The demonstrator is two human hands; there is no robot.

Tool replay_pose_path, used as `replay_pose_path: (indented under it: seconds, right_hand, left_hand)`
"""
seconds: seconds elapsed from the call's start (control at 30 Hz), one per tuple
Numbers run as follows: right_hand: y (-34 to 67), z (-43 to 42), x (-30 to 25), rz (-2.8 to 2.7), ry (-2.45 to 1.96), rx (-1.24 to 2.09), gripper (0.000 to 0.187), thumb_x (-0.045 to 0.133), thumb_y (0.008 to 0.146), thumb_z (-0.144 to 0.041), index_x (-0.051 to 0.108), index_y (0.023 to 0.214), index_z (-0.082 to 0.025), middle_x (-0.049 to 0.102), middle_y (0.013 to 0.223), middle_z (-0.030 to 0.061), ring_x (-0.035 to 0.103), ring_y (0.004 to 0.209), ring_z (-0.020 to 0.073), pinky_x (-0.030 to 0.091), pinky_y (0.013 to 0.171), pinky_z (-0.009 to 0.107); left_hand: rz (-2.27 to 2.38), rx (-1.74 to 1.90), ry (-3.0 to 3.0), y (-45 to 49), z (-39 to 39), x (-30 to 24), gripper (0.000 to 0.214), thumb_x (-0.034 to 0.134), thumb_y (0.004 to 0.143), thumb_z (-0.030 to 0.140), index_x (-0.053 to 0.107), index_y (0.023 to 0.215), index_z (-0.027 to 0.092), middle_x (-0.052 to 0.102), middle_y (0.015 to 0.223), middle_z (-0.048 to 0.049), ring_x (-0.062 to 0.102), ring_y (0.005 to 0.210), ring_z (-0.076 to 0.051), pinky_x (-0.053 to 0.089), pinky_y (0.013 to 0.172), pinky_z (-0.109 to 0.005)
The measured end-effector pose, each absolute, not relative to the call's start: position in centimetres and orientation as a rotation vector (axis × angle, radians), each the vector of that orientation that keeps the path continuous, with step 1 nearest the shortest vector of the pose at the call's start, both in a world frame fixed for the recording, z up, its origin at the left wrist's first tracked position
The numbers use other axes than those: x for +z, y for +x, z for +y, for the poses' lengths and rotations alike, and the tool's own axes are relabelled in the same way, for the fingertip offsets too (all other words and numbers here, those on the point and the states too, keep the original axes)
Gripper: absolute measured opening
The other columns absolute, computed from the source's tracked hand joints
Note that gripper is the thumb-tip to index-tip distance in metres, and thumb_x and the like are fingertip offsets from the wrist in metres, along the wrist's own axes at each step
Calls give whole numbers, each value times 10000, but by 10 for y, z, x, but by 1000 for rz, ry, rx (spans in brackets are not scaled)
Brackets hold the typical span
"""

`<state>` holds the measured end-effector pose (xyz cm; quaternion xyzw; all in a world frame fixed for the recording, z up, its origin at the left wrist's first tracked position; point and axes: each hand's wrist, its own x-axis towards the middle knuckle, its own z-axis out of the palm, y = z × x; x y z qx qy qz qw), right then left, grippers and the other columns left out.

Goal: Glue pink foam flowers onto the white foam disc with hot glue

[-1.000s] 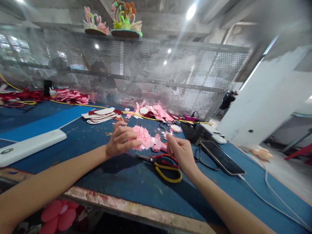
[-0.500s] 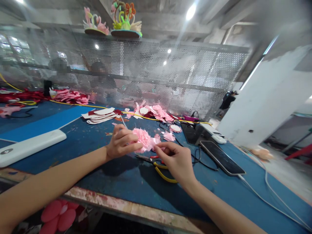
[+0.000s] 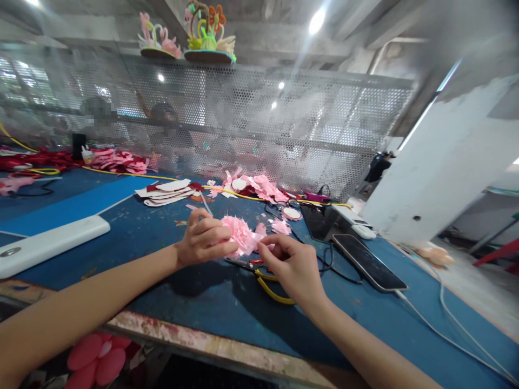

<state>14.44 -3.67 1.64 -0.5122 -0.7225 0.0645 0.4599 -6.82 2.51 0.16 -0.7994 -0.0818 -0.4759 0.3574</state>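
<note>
My left hand [image 3: 207,237] is closed around a ruffled pink ribbon flower [image 3: 237,233], held just above the blue table. A pale pink strip [image 3: 255,241] sticks out from the flower's right side. The thumb and fingers of my right hand [image 3: 291,263] pinch the end of that strip. Beneath the hands lies a pair of scissors [image 3: 275,290] with yellow handles, partly covered by my right hand. Something red-handled [image 3: 257,261] shows beside the scissor blades. A small pink piece [image 3: 281,226] and a round white disc with pink edging [image 3: 291,214] lie beyond my right hand.
At right lies a phone [image 3: 370,262] on a white cable, near a black panel [image 3: 318,222]. Stacked white cutouts [image 3: 167,193] and a pink ribbon pile [image 3: 263,186] sit at the back. A long white device [image 3: 57,244] is at left. A perforated metal screen [image 3: 251,119] stands behind.
The pink flower has turned and shifted slightly right in my left hand. The strip bends a little differently between the flower and my right fingers. Everything else stays in place.
</note>
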Motion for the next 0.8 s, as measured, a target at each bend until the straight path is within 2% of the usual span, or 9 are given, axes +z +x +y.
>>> replay_pose_path:
  seconds: [0.13, 0.5, 0.8]
  right_hand:
    - [144, -37, 17, -1775, -1244, 146, 205, 558, 748, -344, 658, 666, -184, 463, 421, -46, 410, 397, 82, 287, 429, 206]
    - [145, -37, 18, -1776, -1226, 148, 188, 562, 748, -307, 642, 653, -165, 433, 415, -58, 392, 395, 68, 260, 411, 192]
    - [145, -39, 21, -1756, -1205, 199, 196, 572, 752, -330, 602, 643, -169, 380, 408, -71, 338, 393, 65, 258, 413, 192]
  left_hand:
    - [-214, -1246, -2108, -68, 25, 1, 172, 581, 799, 190, 639, 830, 350, 666, 735, 52, 529, 747, -128, 341, 826, -303]
    - [-150, -1265, -2048, -62, 19, 8, 141, 523, 853, 170, 622, 806, 259, 651, 697, 44, 511, 748, -119, 320, 842, -317]
    - [-160, -1249, -2057, -63, 21, 6, 137, 538, 844, 167, 625, 814, 269, 651, 712, 44, 527, 767, -119, 318, 819, -321]
